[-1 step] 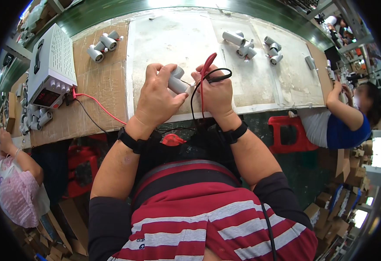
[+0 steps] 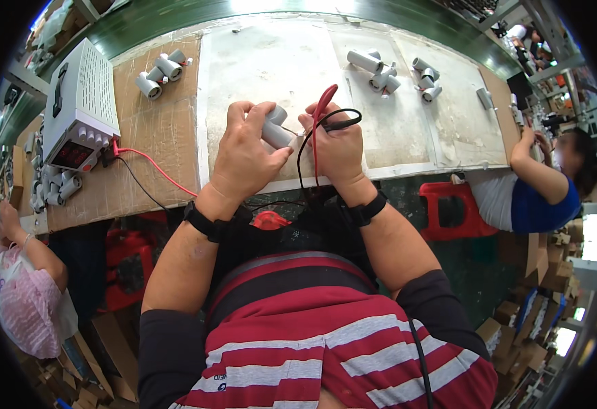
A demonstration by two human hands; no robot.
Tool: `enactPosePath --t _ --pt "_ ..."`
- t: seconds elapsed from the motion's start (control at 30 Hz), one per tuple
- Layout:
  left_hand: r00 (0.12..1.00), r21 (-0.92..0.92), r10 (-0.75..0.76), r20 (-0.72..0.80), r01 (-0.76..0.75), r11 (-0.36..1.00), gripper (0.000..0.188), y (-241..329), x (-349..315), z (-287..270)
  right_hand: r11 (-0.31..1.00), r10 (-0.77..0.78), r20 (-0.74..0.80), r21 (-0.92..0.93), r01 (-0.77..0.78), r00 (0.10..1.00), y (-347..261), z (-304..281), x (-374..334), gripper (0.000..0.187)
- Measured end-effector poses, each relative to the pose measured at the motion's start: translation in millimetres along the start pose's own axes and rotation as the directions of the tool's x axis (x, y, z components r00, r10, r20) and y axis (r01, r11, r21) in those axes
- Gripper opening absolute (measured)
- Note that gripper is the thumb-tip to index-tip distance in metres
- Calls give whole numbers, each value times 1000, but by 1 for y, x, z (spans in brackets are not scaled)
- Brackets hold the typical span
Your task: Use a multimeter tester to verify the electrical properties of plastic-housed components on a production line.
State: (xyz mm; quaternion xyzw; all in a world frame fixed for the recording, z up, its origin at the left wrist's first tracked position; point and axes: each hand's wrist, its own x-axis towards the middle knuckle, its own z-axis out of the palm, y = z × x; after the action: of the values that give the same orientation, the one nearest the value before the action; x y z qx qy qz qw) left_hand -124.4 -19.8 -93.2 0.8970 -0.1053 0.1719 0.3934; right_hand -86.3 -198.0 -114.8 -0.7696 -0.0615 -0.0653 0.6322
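My left hand (image 2: 249, 148) is closed around a grey cylindrical battery pack (image 2: 278, 134) just above the pale table sheet. Another grey cylinder end pokes up behind it, beside my fingertips. In my closed right hand (image 2: 338, 144) are the red test lead (image 2: 324, 99) and the black test lead (image 2: 343, 124). Their tips meet thin wires and a small white connector (image 2: 300, 133) between my two hands. My fingers partly hide the contact there. The leads loop over the right hand and hang down past the table's near edge.
A white bench power supply (image 2: 83, 102) stands at left with a red cable (image 2: 158, 165) plugged in. Grey packs lie at its foot, on the cardboard (image 2: 159, 71), and at far right (image 2: 375, 68). Co-workers sit left and right; a red stool (image 2: 441, 211) stands at right.
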Motion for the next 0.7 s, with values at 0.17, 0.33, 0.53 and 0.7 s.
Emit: enactPosePath --t 0.17,0.33,0.53,0.7 --pt "998 -27 64 -13 -65 998 68 -1 2 0 992 -110 -78 47 114 991 -3 -2 1 11" --pt "996 -55 80 -37 -82 995 71 -11 -3 18 986 -79 -75 143 89 994 27 -1 5 5" --pt "1000 -132 26 -12 -27 991 73 1 -2 17 992 -121 -68 23 123 990 1 -12 0 8" --pt "995 -38 100 -30 -101 994 72 -17 -4 7 958 -140 -128 233 167 982 24 15 7 7"
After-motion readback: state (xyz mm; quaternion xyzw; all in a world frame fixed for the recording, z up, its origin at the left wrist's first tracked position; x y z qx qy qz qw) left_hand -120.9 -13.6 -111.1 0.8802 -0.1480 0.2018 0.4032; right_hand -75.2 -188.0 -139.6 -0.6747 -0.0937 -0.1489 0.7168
